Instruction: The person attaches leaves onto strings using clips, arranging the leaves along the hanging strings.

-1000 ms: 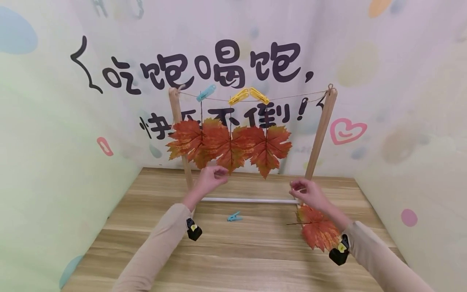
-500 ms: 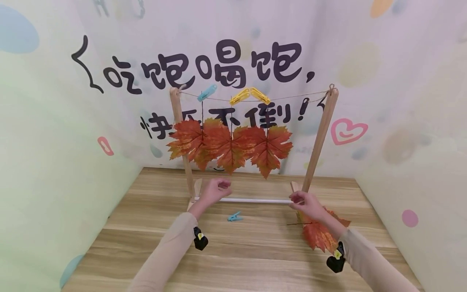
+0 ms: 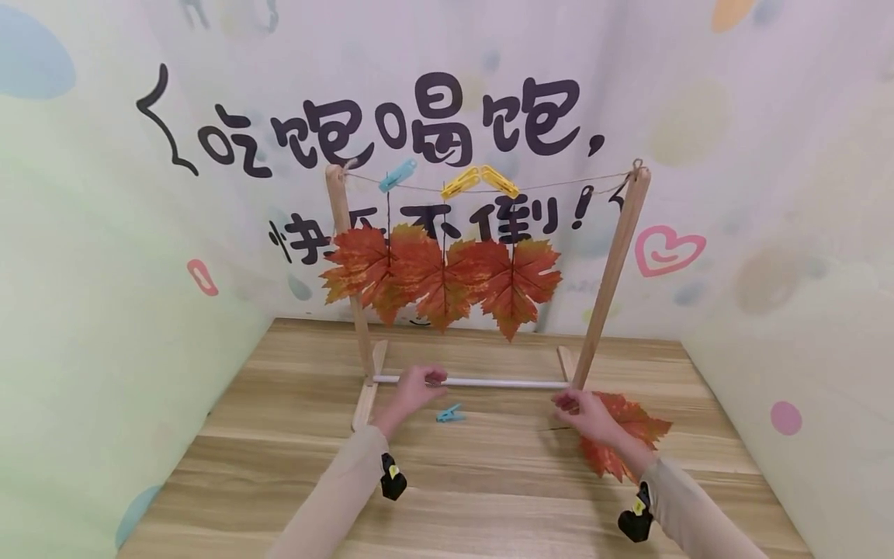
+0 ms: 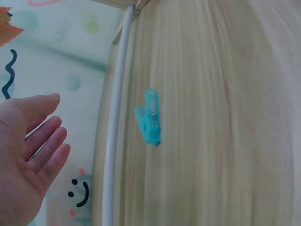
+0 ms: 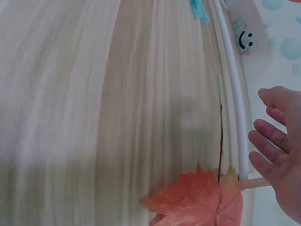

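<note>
My left hand (image 3: 419,390), fingers loosely bent and holding nothing, hovers by the white rod (image 3: 503,383), just left of a blue clothespin (image 3: 450,414) lying on the table. In the left wrist view that clothespin (image 4: 150,120) lies beyond the relaxed fingers. On the right, my right hand (image 3: 587,413), also without anything in it, is over the stem side of a loose orange-red leaf (image 3: 632,427), partly covering it. The right wrist view shows the leaf (image 5: 197,200) and its dark stem on the wood, beside the spread fingers.
A wooden frame (image 3: 615,272) carries a string across its top. One blue clothespin (image 3: 398,176) and two yellow clothespins (image 3: 461,183) on it hold three hanging leaves (image 3: 443,283). A patterned curtain (image 3: 754,155) stands behind the wooden table (image 3: 489,497).
Both hands have come down from beside the hanging leaves and the right post to low over the table. The hanging leaves and the loose clothespin have kept their places.
</note>
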Available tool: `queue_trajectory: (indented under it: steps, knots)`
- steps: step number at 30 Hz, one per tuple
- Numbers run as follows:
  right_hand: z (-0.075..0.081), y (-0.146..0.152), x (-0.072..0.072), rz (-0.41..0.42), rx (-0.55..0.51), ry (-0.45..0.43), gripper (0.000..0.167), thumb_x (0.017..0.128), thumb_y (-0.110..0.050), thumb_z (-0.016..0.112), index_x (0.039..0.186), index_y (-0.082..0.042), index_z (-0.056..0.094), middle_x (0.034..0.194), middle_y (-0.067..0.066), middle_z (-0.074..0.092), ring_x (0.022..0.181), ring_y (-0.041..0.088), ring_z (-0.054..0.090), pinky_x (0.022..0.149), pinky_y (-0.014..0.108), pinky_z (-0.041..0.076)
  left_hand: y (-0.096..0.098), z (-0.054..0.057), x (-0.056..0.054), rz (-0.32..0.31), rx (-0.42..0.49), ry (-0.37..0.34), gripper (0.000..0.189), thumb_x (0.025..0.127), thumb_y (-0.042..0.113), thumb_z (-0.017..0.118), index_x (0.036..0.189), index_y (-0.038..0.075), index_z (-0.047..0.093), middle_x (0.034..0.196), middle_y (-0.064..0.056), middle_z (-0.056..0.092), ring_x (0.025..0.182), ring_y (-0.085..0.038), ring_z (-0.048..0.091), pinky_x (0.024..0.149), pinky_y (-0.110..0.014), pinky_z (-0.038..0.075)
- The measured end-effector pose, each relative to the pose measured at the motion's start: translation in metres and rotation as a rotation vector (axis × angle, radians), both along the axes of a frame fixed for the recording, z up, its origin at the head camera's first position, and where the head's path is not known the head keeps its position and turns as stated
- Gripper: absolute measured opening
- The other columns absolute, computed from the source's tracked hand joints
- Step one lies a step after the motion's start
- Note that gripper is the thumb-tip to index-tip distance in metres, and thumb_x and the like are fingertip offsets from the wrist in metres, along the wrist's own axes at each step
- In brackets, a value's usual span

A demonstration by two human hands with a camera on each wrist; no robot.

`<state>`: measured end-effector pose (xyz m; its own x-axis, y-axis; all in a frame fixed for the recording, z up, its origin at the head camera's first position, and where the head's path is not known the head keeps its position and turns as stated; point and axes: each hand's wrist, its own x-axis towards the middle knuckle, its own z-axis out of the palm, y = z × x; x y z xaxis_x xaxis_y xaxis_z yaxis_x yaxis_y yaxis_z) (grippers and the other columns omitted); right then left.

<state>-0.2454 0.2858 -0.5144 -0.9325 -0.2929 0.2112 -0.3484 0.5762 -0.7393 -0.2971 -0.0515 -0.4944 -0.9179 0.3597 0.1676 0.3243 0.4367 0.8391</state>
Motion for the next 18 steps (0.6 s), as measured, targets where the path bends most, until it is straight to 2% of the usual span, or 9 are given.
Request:
queue_trajectory:
  steps: [3, 6, 11, 18]
  knots:
    - [-0.001, -0.001, 0.004, -0.061, 0.074, -0.05, 0.022, 0.08, -0.003, 0.065, 0.097, 0.01, 0.06, 0.091, 0.021, 0.063, 0.082, 0.026, 0.059, 0.071, 0.034, 0.051, 0.004, -0.006, 0.004, -0.009, -0.014, 0.004, 0.02, 0.077, 0.0, 0.068, 0.096, -0.005, 0.064, 0.096, -0.019, 0.065, 0.088, -0.028, 0.062, 0.077, -0.034, 0.051]
    - [-0.006, 0.001, 0.007, -0.047, 0.09, -0.034, 0.021, 0.08, -0.002, 0.065, 0.098, 0.009, 0.06, 0.091, 0.021, 0.063, 0.083, 0.029, 0.06, 0.072, 0.036, 0.051, 0.007, -0.014, 0.006, -0.007, -0.004, 0.001, 0.018, 0.077, 0.0, 0.068, 0.095, -0.004, 0.064, 0.095, -0.021, 0.064, 0.087, -0.027, 0.062, 0.076, -0.032, 0.051]
    - [-0.013, 0.004, 0.011, -0.002, 0.129, 0.027, 0.018, 0.078, -0.001, 0.067, 0.093, 0.007, 0.062, 0.088, 0.016, 0.064, 0.081, 0.029, 0.06, 0.072, 0.035, 0.051, 0.008, -0.023, 0.012, 0.019, -0.014, -0.027, 0.017, 0.08, 0.006, 0.066, 0.095, -0.003, 0.065, 0.094, -0.019, 0.065, 0.086, -0.026, 0.062, 0.075, -0.032, 0.051]
    - [-0.018, 0.001, 0.016, 0.124, 0.229, 0.149, 0.015, 0.073, 0.009, 0.063, 0.086, 0.002, 0.063, 0.083, 0.008, 0.064, 0.079, 0.023, 0.062, 0.069, 0.034, 0.051, 0.006, -0.028, 0.018, 0.036, -0.036, -0.026, 0.022, 0.08, 0.006, 0.067, 0.097, -0.007, 0.064, 0.093, -0.016, 0.065, 0.086, -0.026, 0.062, 0.076, -0.033, 0.051]
